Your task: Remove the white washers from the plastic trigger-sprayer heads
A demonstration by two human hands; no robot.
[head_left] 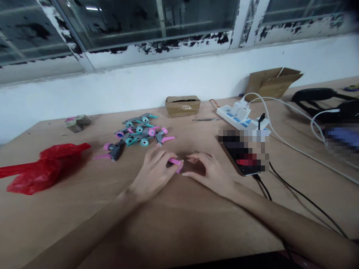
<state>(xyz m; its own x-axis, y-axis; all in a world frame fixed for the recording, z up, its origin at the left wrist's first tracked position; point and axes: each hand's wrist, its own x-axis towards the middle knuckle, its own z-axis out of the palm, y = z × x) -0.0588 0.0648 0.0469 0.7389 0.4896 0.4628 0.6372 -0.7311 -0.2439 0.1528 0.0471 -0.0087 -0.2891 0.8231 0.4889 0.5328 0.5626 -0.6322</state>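
Note:
My left hand (155, 172) rests on the wooden table (179, 224) with its fingers curled over a small pink plastic piece (176, 163), which pokes out at the fingertips. My right hand (209, 170) lies just to its right, fingers spread and slightly bent, holding nothing, with the thumb tip close to the pink piece. Behind the hands lies a pile of several small grey parts with pink and teal pieces (140, 132). One grey-and-pink part (112, 151) sits apart at the pile's left.
A red plastic bag (42, 168) lies at the left. A small cardboard box (182, 105) and a larger open one (270, 82) stand by the wall. A white power strip (241, 117), cables, a phone (244, 157) and a metal tool (206, 120) are at the right.

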